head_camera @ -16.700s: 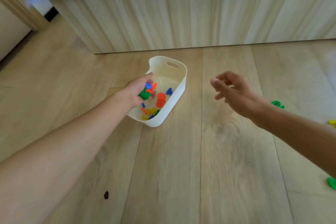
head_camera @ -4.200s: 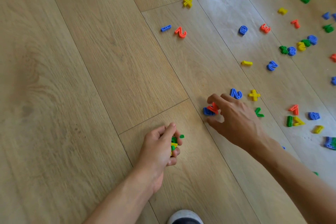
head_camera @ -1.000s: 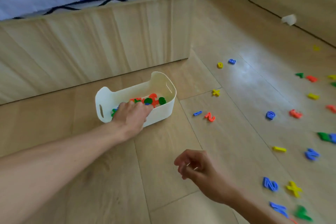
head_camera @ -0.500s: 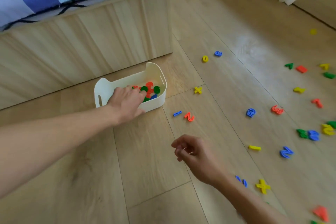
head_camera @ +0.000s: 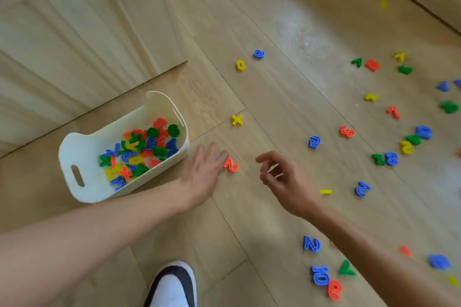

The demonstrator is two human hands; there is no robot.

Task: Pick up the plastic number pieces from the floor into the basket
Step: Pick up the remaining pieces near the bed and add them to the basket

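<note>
1. The red 2 [head_camera: 231, 165] lies on the floor [head_camera: 237, 219] at frame centre, just right of the basket [head_camera: 92, 195].
2. Left hand [head_camera: 202, 174]: fingers straight, empty, tips at the red 2.
3. Right hand [head_camera: 282, 179]: fingers loosely curled, empty.
4. Likely step: gathering more pieces; next, pinch the red 2 by its edges.

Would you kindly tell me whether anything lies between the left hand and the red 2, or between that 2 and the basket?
Nothing visible does. The left hand is right beside the red 2, and only bare floor and that hand lie between the 2 and the basket.
</note>
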